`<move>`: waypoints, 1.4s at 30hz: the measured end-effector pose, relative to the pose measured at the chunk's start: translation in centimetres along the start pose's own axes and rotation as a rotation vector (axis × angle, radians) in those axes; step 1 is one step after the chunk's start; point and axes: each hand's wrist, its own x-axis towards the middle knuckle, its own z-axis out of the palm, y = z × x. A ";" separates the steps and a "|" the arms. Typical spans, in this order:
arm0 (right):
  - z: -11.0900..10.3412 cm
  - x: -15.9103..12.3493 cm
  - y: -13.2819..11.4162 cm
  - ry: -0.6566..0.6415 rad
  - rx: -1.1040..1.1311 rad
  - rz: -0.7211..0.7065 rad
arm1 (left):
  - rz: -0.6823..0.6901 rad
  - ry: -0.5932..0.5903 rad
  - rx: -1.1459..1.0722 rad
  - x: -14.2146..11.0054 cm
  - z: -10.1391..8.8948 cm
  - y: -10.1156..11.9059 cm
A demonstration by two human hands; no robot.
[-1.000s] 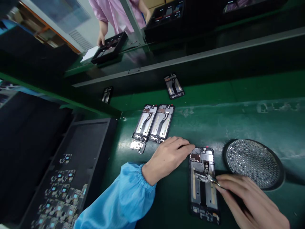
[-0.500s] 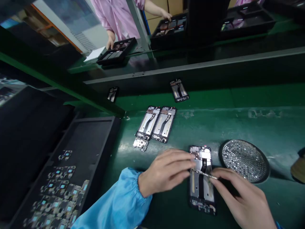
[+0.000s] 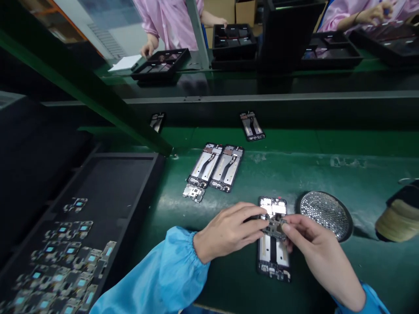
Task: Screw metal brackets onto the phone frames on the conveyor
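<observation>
An open phone frame [image 3: 273,257] lies flat on the green bench in front of me. Both my hands meet over its upper half. My left hand [image 3: 229,231], in a blue sleeve, and my right hand [image 3: 307,244] pinch a small grey metal cover plate [image 3: 276,227] between their fingertips, just above the frame. Whether the plate touches the frame I cannot tell. The tweezers seen earlier are not visible in my right hand.
Two more phone frames [image 3: 216,168] lie side by side further back, with a loose plate [image 3: 194,192] beside them. A round mesh dish [image 3: 325,213] sits right of my hands. A black tray [image 3: 81,226] with several small parts stands left. People in pink work across the conveyor.
My right hand moved left and up from the tweezers' grip onto the small plate. My left hand shifted right to pinch the same plate. The view tilted up.
</observation>
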 end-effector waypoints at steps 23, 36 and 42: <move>1.5 -3.5 5.8 0.221 -0.718 -0.664 | -0.028 -0.171 0.150 2.9 1.4 -0.9; 2.2 -1.8 3.6 0.165 -0.830 -0.731 | -0.130 -0.130 0.100 2.4 2.3 -0.4; 2.4 -1.9 3.5 0.207 -0.840 -0.756 | -0.100 -0.114 0.144 2.6 2.2 -0.5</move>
